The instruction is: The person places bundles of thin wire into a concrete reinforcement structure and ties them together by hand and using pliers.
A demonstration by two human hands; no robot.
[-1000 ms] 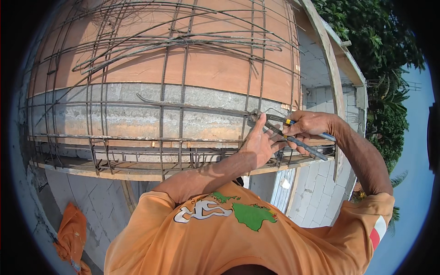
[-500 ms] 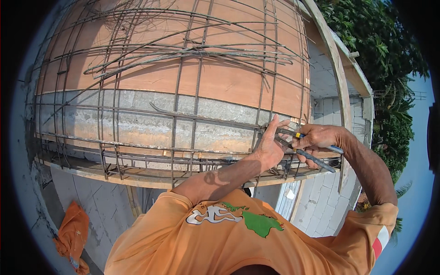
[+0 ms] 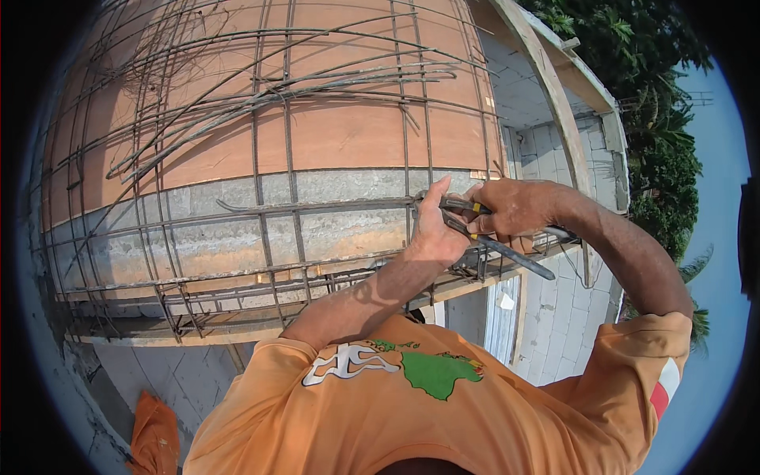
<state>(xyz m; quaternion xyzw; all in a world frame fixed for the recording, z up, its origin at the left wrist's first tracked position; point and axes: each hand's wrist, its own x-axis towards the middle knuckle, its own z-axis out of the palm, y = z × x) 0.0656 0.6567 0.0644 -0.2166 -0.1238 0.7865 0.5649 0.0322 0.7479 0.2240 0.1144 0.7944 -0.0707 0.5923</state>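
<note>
My right hand (image 3: 514, 207) is closed on a pair of long-handled pliers (image 3: 514, 257), dark with yellow bands near the jaws. The grip is close to the head, and the two handles spread apart toward the lower right. Their jaws are at a crossing of steel reinforcing bars, partly hidden by my left hand (image 3: 439, 233). That hand is beside the crossing with one digit stretched upward and the palm around the pliers' head; its other fingers are mostly hidden. A horizontal reinforcing bar (image 3: 340, 204) runs leftward from there. Any tie wire at the jaws is too small to make out.
Crossed bars form a cage over an orange-brown panel (image 3: 348, 142) and a concrete strip (image 3: 356, 184). Several loose bars (image 3: 277, 95) lie across it, with tangled thin wire (image 3: 170, 47) at upper left. A timber post (image 3: 546, 95) leans right. An orange cloth (image 3: 154, 435) hangs lower left.
The view has shifted, so the cage appears further left. My right hand has moved up the pliers toward the jaws, and their handles have turned. My left hand stays at the same bar crossing.
</note>
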